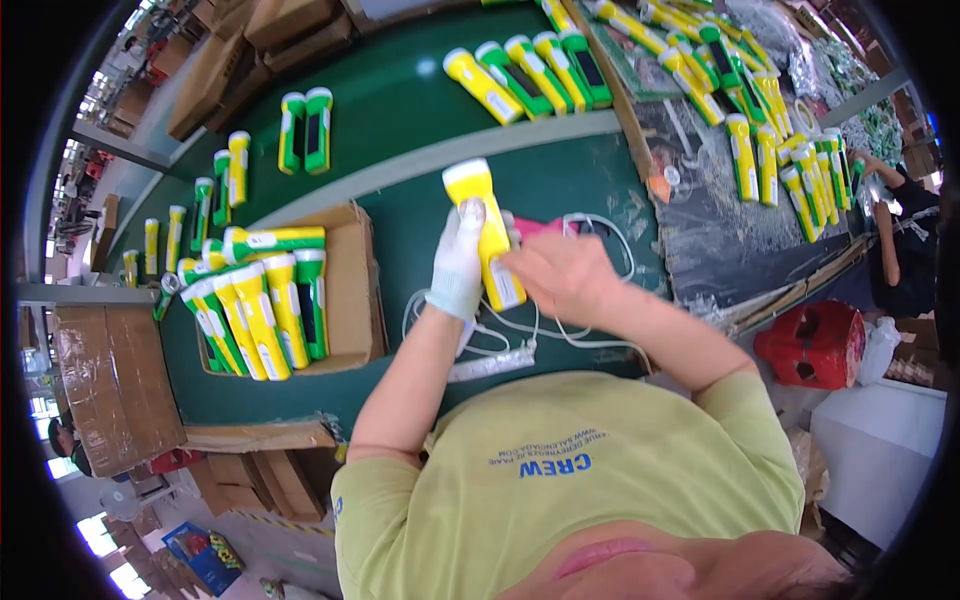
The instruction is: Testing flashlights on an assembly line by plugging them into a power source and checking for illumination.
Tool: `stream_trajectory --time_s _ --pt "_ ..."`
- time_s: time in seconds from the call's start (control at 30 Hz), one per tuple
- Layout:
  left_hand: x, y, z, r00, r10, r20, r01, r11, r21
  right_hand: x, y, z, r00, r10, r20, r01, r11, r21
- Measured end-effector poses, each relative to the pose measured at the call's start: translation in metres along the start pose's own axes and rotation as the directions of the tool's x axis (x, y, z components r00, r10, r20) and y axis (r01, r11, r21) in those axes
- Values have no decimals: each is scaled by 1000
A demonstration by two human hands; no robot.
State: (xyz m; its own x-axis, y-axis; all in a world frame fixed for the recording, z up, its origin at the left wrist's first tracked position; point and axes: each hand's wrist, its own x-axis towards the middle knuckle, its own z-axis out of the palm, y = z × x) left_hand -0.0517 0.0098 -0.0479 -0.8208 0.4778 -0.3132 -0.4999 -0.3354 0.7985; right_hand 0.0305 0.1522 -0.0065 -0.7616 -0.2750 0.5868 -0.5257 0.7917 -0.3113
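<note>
My left hand (pixel 461 255), in a white glove, is closed around the body of a yellow flashlight (pixel 490 241). The flashlight stands tilted, its white lens end away from me and a pale label near its tail. My bare right hand (pixel 567 278) has curled fingers against the right side of the tail end. Whatever those fingertips pinch, if anything, is hidden. Behind the right hand lies a flat pink thing (pixel 540 227), partly covered. A white cable (pixel 622 240) loops around that hand, and a white power strip (pixel 492 364) lies close to my body.
On the left, an open carton (pixel 368 285) holds several yellow and green flashlights (pixel 258 318). More flashlights (pixel 528 75) stand in a row on the green belt (pixel 385 100) beyond. A dark side table (pixel 705 240) at right bears further flashlights (pixel 800 185); another person's arm (pixel 884 225) reaches there.
</note>
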Motion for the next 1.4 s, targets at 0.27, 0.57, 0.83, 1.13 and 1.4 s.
stream_trajectory --time_s 0.27,0.57,0.83,1.13,1.4 --pt "-4 13 21 894 403 197 -440 873 209 10 24 -10 986 110 122 -154 875 458" --pt "-19 -9 24 966 131 224 -174 967 187 -35 9 -17 907 248 340 -415 663 623" --pt "-4 25 38 960 162 228 -190 976 105 -65 -25 9 928 -2 372 -125 939 319" --pt "0 12 27 919 255 300 -319 929 189 -52 -30 4 969 209 130 -242 714 657" --pt "-21 10 18 951 -100 294 134 986 -101 -13 8 -29 729 617 297 -509 198 838"
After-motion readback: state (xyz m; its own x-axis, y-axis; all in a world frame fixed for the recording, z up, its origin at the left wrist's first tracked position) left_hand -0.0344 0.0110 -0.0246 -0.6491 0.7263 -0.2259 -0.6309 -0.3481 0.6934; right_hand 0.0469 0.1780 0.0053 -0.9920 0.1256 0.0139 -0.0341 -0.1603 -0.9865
